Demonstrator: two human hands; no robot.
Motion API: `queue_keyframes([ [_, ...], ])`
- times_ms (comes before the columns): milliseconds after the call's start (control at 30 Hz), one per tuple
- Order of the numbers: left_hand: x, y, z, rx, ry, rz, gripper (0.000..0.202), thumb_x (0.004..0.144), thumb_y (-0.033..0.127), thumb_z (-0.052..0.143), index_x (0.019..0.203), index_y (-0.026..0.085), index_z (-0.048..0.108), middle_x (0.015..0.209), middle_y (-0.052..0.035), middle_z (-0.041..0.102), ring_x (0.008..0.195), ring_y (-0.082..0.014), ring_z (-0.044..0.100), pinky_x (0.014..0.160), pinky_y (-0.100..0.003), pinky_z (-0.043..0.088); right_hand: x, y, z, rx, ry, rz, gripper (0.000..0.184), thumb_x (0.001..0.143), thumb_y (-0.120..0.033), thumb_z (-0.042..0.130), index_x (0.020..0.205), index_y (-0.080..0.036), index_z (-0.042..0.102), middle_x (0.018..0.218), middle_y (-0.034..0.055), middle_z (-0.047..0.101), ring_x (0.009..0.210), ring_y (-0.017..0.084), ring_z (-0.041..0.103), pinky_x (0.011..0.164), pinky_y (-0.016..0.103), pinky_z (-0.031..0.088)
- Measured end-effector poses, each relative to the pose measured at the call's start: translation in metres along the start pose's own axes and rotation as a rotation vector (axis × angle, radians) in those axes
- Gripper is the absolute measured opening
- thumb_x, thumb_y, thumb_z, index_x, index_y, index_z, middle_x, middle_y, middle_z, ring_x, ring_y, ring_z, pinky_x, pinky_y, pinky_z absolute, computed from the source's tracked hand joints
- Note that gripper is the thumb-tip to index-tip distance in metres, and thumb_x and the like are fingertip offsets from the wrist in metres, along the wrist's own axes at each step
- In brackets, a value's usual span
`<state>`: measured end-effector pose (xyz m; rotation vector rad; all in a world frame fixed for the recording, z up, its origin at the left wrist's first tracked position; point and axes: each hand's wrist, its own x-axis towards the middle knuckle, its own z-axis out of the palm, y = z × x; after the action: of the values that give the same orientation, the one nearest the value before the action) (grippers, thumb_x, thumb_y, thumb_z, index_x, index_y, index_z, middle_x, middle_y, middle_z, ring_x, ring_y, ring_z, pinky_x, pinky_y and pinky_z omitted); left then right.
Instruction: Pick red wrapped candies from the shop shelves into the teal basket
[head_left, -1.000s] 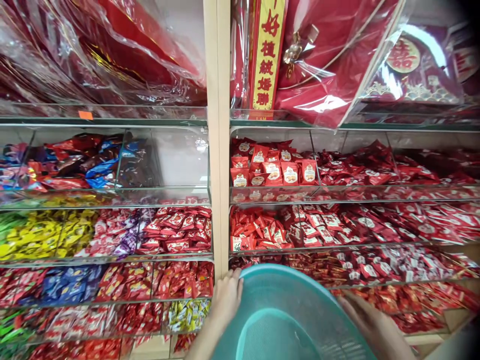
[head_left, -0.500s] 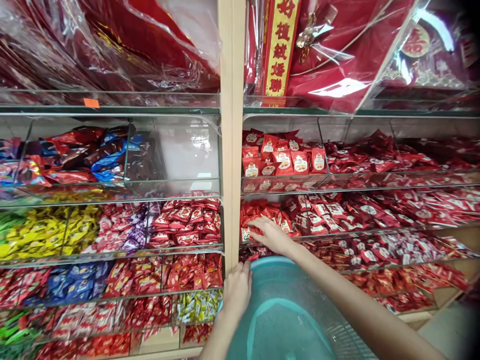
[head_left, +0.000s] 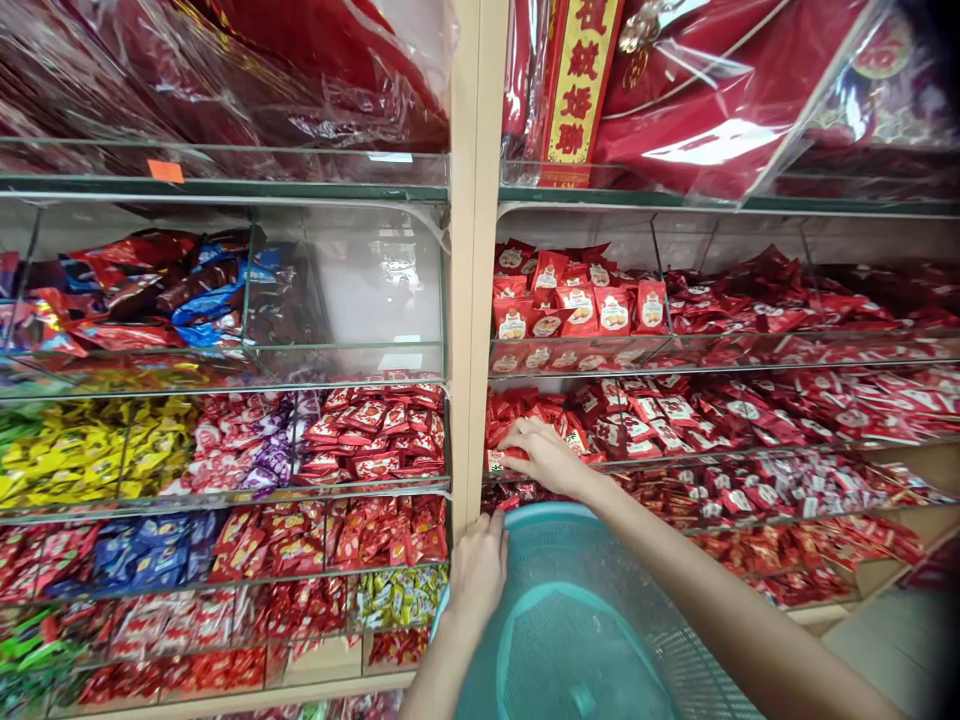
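A teal mesh basket [head_left: 570, 620] fills the bottom centre of the head view. My left hand [head_left: 478, 572] grips its left rim, fingers curled over the edge. My right hand [head_left: 546, 455] reaches across the basket into a glass bin of small red candy packets [head_left: 600, 425] on the second tier, right of the post. Its fingers lie curled down on the packets at the bin's left end; whether any packet is held is hidden.
Tiered glass shelves hold wrapped sweets: red packets [head_left: 577, 305] above, yellow ones [head_left: 90, 450] and blue ones [head_left: 142, 555] to the left. A beige post [head_left: 472, 300] divides the shelving. Red plastic-wrapped goods and a yellow banner [head_left: 581, 80] sit on top.
My right hand left the basket's right rim, reached up into the red packet bin and now rests there. The view has tilted slightly downward.
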<state>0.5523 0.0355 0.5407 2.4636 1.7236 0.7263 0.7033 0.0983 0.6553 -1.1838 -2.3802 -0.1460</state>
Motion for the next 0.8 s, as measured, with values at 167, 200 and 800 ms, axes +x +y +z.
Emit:
queue_keyframes([
  [167,0.002,0.004,0.004,0.040,0.033,-0.021,0.037,0.090,0.026,0.026,0.121,0.022,0.047,0.094,-0.0060,0.060,0.086,-0.0165,0.057,0.075,-0.027,0.044,-0.002,0.001,-0.003,0.049,0.002,0.008,0.021,0.082,-0.037,0.052,0.090,-0.022,0.063,0.091,0.0043,0.058,0.083,0.017,0.048,0.079,0.033,0.034],
  [200,0.003,0.005,0.004,0.048,0.038,-0.036,0.037,0.090,0.026,0.026,0.120,0.023,0.047,0.094,-0.0062,0.060,0.086,-0.0166,0.058,0.075,-0.027,0.044,-0.002,0.001,-0.003,0.061,0.007,0.014,0.021,0.082,-0.038,0.052,0.089,-0.022,0.063,0.091,0.0040,0.059,0.084,0.017,0.048,0.079,0.033,0.034],
  [800,0.004,0.007,0.003,0.113,-0.062,-0.040,0.039,0.089,0.023,0.027,0.127,0.021,0.039,0.094,-0.0069,0.056,0.085,-0.0163,0.055,0.073,-0.025,0.042,-0.172,-0.008,0.062,1.360,-0.002,0.978,0.038,0.067,-0.051,0.062,0.075,-0.015,0.060,0.070,0.0020,0.063,0.064,0.014,0.059,0.067,0.030,0.050],
])
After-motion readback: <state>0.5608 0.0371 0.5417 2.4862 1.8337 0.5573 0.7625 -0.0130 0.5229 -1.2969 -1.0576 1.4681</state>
